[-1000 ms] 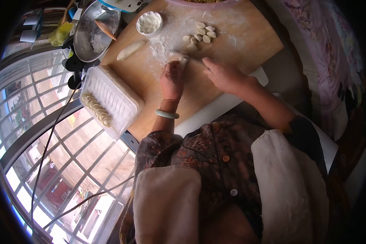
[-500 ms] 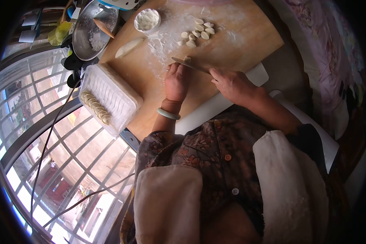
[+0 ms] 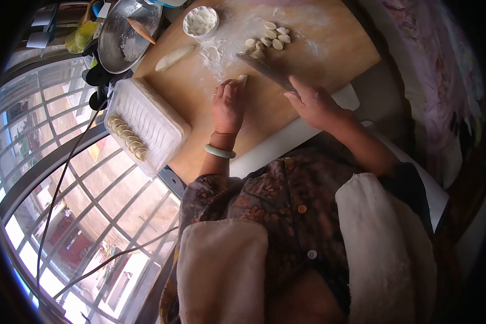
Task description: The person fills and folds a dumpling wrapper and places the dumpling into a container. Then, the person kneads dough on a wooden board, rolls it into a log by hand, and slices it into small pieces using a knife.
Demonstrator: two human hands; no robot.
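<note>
My right hand (image 3: 316,103) grips a knife (image 3: 269,71), its blade pointing up and left over the wooden board. The tip is beside a loose cluster of cut dough pieces (image 3: 277,44). My left hand (image 3: 229,108), with a pale bangle on the wrist, lies curled on the board over a strip of dough (image 3: 242,80). Only the cut end of this strip shows past the fingers; my hand hides the rest. Farther left is a separate long dough piece (image 3: 175,58).
A tub of flour (image 3: 200,24) stands at the board's back. To the left are a metal bowl (image 3: 109,47) with a rolling pin (image 3: 140,30) across it, and a plastic tray (image 3: 164,116) with a row of dumplings (image 3: 126,136). Flour dusts the wooden board (image 3: 335,48).
The knife has moved up and right, away from my left fingers to the cut pieces. A dough end now shows at my left fingertips. The view has shifted slightly.
</note>
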